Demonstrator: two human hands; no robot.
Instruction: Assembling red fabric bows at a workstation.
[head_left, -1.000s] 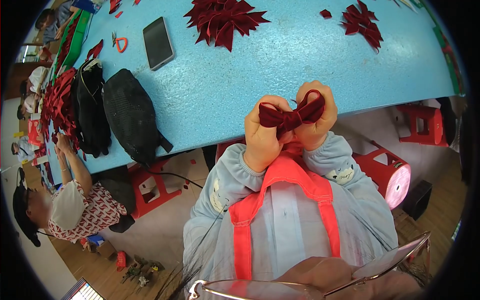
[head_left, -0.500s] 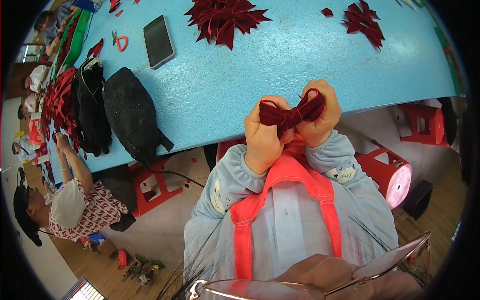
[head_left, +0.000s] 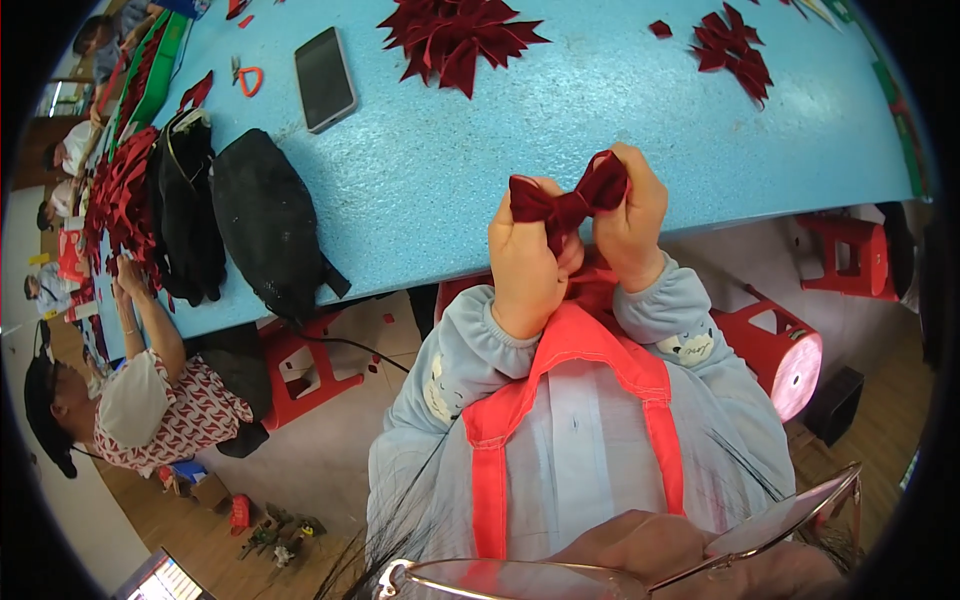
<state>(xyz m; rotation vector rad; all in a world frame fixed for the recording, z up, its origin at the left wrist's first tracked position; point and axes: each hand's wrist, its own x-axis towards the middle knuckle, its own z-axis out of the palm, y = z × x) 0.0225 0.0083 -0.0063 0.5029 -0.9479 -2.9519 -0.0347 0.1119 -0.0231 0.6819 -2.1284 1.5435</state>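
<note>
Between my two hands, just over the near edge of the table, is a dark red velvet bow (head_left: 571, 208) with two loops and a knot in the middle. My left hand (head_left: 528, 265) is closed on its left loop, the fingertips partly hidden behind the ribbon. The right loop is gripped by my right hand (head_left: 634, 212), thumb and fingers curled round it. Farther off on the blue table (head_left: 420, 190) lies a pile of dark red ribbon pieces (head_left: 455, 40). A smaller heap of ribbon pieces (head_left: 733, 52) rests at the far right.
A phone (head_left: 326, 80), orange-handled snips (head_left: 249, 81) and two black bags (head_left: 265, 215) lie on the left of the table. Beyond them is a large ribbon heap (head_left: 122, 205), with a co-worker (head_left: 160, 400) seated beside it. Red stools (head_left: 770, 345) stand to my right.
Both hands have shifted slightly left and up with the bow. Its right loop now sits higher than the left. The co-worker's hands have moved a little.
</note>
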